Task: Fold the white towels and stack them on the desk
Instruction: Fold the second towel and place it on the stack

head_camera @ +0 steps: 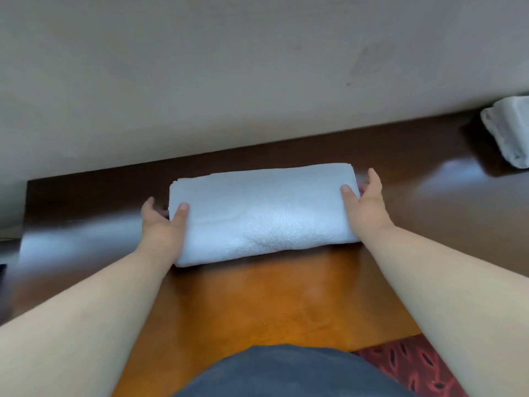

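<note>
From the head view, 1 folded white towel [262, 213] lies across the middle of the frame on the dark wooden bench [286, 296], its far edge close to the pale wall [200, 67]. The left hand [163, 224] clasps the towel's left end, thumb lying on top and fingers going round the end. The right hand [366, 202] holds the right end the same way, thumb on the top face, fingers curling behind the far corner. Whether the towel is resting fully on the bench or just lifted off it, I cannot tell.

At the right edge of the frame, upper part, another pale folded bundle [509, 133] sits on the bench, well apart from the towel in hand; it looks like more toweling, likely the stack, though it is cut off by the frame.

What could go wrong: the fold is thick and loose, so carrying it by the 2 ends alone may let the middle sag and the layers slide open. Set down off-centre on the bundle, it could tip the pile.

No containers are in view.
</note>
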`<state>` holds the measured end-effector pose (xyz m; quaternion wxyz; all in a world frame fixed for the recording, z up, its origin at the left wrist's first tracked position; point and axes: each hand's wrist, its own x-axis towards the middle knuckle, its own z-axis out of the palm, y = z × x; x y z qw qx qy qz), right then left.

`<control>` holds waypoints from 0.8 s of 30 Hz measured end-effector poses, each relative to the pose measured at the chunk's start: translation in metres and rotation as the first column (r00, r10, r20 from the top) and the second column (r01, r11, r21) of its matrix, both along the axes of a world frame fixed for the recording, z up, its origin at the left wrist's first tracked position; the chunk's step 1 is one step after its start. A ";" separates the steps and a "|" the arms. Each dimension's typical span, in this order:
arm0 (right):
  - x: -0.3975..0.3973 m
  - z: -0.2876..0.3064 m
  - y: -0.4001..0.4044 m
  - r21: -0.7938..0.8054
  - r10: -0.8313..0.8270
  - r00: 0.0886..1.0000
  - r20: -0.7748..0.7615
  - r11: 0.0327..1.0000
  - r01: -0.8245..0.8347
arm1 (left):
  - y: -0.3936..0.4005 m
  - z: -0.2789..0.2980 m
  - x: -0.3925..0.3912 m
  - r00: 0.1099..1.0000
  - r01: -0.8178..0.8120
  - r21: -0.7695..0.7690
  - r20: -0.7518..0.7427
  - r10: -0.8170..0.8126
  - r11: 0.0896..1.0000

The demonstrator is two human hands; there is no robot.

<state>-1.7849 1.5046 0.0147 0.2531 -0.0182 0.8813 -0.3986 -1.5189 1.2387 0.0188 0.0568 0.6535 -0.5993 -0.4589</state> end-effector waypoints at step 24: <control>0.057 0.116 0.134 -0.270 0.061 0.778 0.626 0.952 0.142 | 0.023 0.096 0.059 0.919 0.385 0.510 -0.289 -0.268 0.769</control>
